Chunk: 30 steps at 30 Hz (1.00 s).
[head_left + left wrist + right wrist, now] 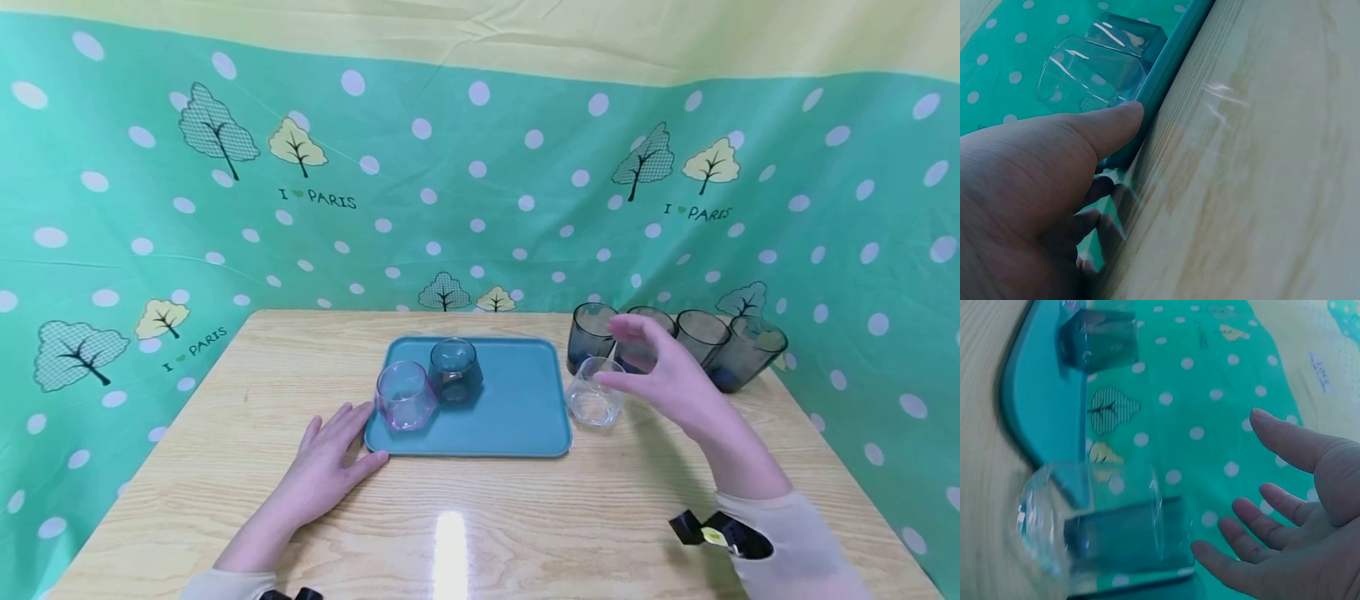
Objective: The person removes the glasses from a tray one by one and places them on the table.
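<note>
Right of centre, the right hand [672,379] hangs, fingers apart, by the clear glass [594,406]: likely slick, fragile, best held mid-wall.

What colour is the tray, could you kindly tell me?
The tray is a muted blue, seen best in the head view.

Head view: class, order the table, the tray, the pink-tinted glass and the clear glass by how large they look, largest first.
1. Table
2. Tray
3. Pink-tinted glass and clear glass: these look about alike in size, so I would not rank one above the other.
</note>
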{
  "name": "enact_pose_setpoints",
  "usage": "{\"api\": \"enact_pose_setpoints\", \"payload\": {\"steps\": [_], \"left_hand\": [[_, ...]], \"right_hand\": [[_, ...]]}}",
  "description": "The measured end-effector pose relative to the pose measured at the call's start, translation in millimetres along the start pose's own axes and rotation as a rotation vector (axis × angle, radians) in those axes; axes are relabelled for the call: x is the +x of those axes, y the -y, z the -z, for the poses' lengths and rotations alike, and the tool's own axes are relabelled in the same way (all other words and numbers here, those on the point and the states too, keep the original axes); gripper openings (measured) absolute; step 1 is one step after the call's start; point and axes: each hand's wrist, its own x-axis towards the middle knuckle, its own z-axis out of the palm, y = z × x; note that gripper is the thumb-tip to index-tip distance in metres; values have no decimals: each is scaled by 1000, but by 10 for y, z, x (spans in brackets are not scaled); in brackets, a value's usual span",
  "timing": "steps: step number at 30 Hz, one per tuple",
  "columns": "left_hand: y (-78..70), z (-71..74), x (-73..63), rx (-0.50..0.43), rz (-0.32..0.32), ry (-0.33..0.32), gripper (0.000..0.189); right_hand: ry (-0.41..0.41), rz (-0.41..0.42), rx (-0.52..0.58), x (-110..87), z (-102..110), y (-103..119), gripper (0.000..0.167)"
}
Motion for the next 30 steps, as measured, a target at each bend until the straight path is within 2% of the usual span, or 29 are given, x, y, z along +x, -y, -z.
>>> {"api": "enact_pose_setpoints", "payload": {"steps": [11, 19, 30], "left_hand": [[-1, 6, -4, -4, -1, -2, 82], [-8, 10, -6, 2, -7, -12, 82], [9, -21, -21, 9, -19, -34, 82]], "right_hand": [[61, 69, 123, 193, -373, 238, 82], [126, 122, 192, 362, -730, 407, 87], [176, 135, 168, 634, -1160, 498, 88]]}}
